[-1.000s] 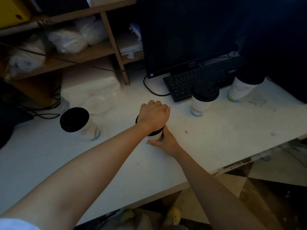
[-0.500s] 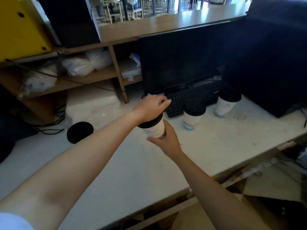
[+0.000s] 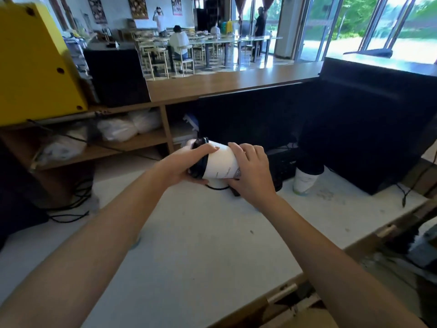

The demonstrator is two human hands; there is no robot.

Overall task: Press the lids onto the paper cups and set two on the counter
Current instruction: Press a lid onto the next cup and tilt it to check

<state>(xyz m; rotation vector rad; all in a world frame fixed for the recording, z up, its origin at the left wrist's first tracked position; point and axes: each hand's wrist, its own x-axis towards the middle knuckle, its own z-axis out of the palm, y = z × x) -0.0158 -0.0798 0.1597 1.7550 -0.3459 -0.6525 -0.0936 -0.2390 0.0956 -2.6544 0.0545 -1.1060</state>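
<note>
A white paper cup with a black lid is held in the air above the white work table, tipped on its side with the lid end to the left. My left hand wraps the lid end. My right hand grips the cup's base end. A second lidded cup stands on the table to the right, its top lost in the dark. The raised wooden counter runs across behind the monitor.
A dark monitor and a keyboard stand behind the held cup, a large black box at right. Wooden shelves with plastic bags lie at left under a yellow box. Cables trail at the left. People sit in the room beyond.
Both hands lifted the cup off the table and tipped it sideways. The view tilted up, so the counter and room appear and the left cup has left the frame.
</note>
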